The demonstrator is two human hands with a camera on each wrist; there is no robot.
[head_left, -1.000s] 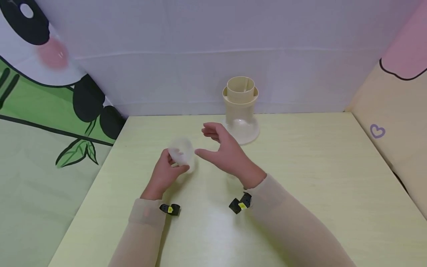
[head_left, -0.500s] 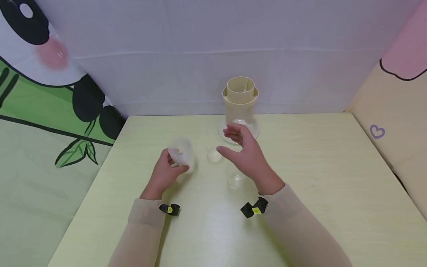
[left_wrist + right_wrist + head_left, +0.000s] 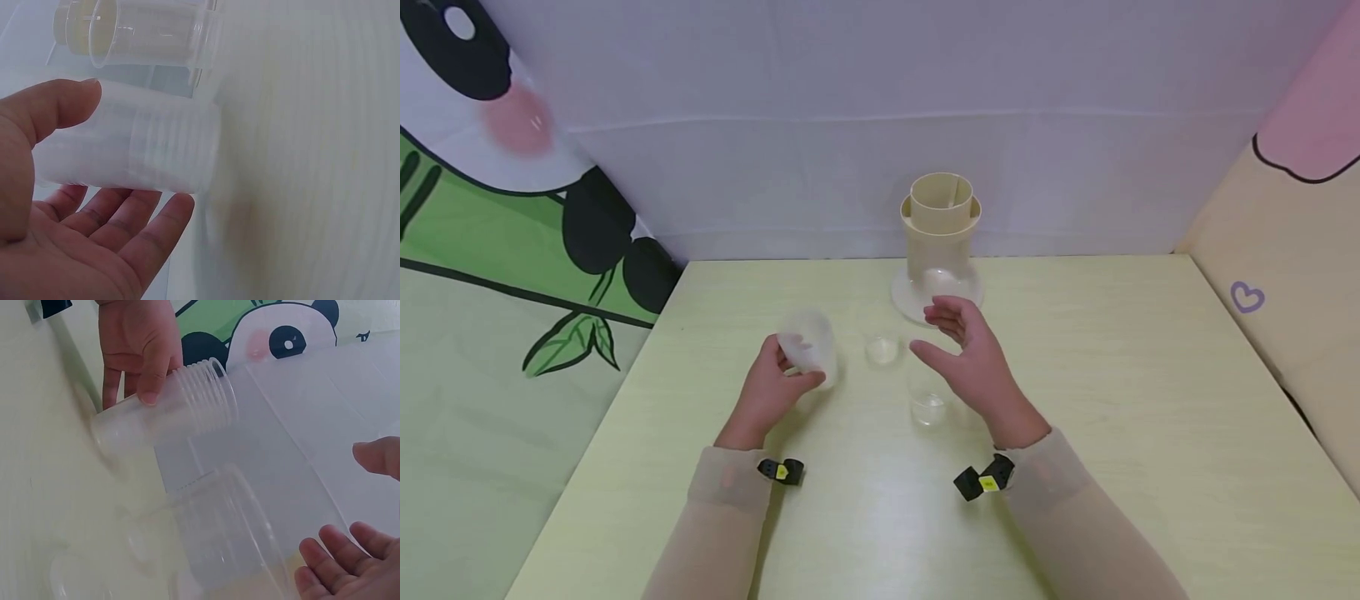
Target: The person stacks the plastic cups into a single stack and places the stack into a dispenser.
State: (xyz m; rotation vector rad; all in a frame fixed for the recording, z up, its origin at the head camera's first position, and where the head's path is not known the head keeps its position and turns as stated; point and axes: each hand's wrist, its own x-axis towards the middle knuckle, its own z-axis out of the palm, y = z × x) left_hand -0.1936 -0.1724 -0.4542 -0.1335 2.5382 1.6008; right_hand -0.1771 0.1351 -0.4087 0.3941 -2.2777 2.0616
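Observation:
My left hand (image 3: 767, 387) holds a stack of nested clear plastic cups (image 3: 808, 342) tilted on its side above the left-middle of the table. In the left wrist view the thumb lies along one side of the stack (image 3: 144, 144) and the fingers support it from below. My right hand (image 3: 977, 367) hovers with thumb and fingers spread and holds nothing. Just left of it, one clear plastic cup (image 3: 882, 348) stands on the table, and a second clear cup (image 3: 928, 408) stands nearer to me. The right wrist view shows a clear cup (image 3: 244, 531) between the two hands.
A beige cylindrical holder (image 3: 940, 242) with an inner tube and a pale round base (image 3: 913, 300) stands at the back of the light wooden table (image 3: 1120, 400). Behind rises a pale cloth backdrop (image 3: 812, 183), with printed side panels left and right.
My right hand has moved right and toward me, away from the stack, bringing both standing cups into view. My left hand keeps its hold on the cup stack in place.

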